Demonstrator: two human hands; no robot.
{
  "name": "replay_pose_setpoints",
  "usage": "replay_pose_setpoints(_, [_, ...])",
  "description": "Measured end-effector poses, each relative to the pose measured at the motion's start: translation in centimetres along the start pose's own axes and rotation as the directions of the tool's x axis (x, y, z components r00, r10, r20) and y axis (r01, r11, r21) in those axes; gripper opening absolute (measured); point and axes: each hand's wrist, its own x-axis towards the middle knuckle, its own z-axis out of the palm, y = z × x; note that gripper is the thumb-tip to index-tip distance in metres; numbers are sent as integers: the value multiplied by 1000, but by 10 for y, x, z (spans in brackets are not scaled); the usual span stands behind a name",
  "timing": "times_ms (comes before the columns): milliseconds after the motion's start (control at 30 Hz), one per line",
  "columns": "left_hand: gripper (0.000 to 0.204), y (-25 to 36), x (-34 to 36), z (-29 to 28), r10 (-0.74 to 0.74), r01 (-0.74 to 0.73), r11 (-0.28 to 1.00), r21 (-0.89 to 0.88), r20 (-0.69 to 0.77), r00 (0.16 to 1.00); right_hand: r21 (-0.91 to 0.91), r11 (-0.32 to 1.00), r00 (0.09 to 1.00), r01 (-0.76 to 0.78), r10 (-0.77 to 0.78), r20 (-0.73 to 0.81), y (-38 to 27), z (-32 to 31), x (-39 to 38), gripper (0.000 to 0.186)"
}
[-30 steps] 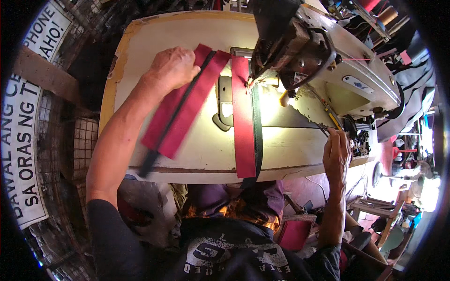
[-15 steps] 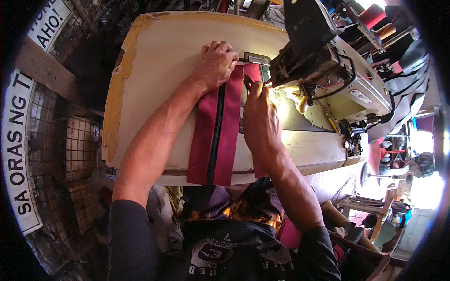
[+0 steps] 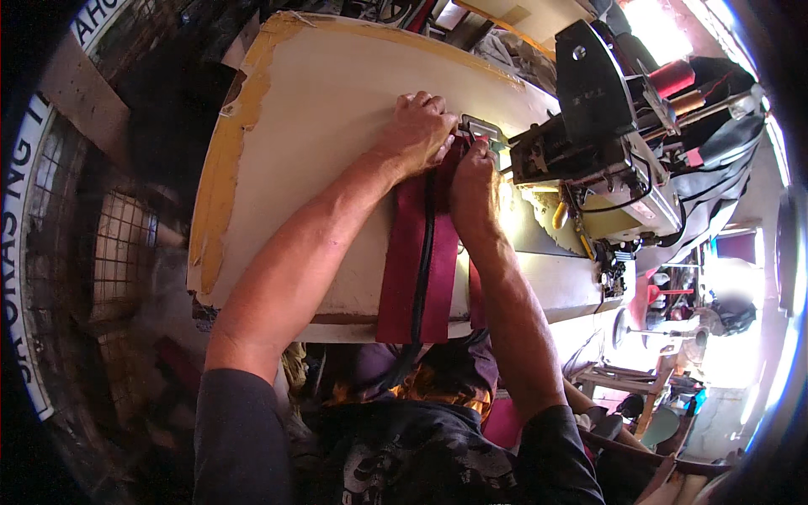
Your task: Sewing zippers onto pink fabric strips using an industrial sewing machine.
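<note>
A maroon fabric strip with a black zipper down its length lies across the sewing table, its near end hanging over the front edge. At the strip's far end, my left hand is closed on the fabric, knuckles up. Close beside it, my right hand pinches the maroon cloth at the far end, fingertips almost touching the left hand's. A second maroon length shows partly below my right wrist. To the right stands the sewing machine, its lamp lighting the bed; my right hand is just left of its needle area.
The pale tabletop has a worn, yellowish peeling edge at the left. A red thread spool and an orange spool sit behind the machine. Dark cloth hangs at the far right. A standing fan is beyond the table.
My right hand has drawn away from the needle area toward my left hand, and the fingertips are now close together. The view has shifted, with the machine farther right in the picture.
</note>
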Motion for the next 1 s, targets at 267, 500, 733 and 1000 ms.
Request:
replay_pose_setpoints(267, [21, -4, -1, 9, -5, -2, 998, -64, -107, 994, -461, 830, 944, 314, -325, 57, 22, 9, 12, 33])
replay_pose_setpoints(500, [15, -15, 5, 3, -27, 24, 973, -229, -13, 1000, -380, 859, 939, 343, -307, 155, 6, -34, -27, 21])
replay_pose_setpoints(733, [23, -26, 15, -59, 64, 45, 858, -512, 193, 979, -662, 715, 960, 227, -277, 30, 129, -151, -72, 40])
replay_pose_setpoints(1000, [16, 114, -19, -191, 257, -151, 846, -511, 143, 956, 206, 812, 827, 546, -562, 24, 104, -153, -139, 87])
